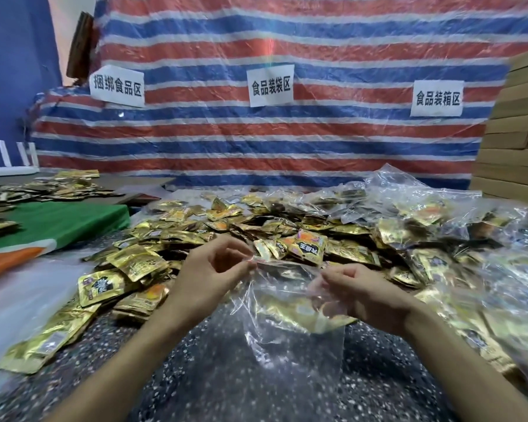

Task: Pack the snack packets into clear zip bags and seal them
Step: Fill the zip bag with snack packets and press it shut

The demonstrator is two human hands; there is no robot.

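While the sign [271, 85] behind reads 食品装袋区, left hand [214, 266] and right hand [360, 296] pinch the clear zip bag [281, 303].

Left hand [217, 269] and right hand [360, 295] are held close together, palms facing inward, fingers curled, each pinching the top edge of a clear bag [290, 336].

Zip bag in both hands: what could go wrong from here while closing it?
The left hand and right hand only pinch the zip bag at its top edge, so a slip could spill it.
The gold packets inside seem to sit near the mouth and might catch in the seal.
The loose pile lies just behind; a stray packet could snag the rim.
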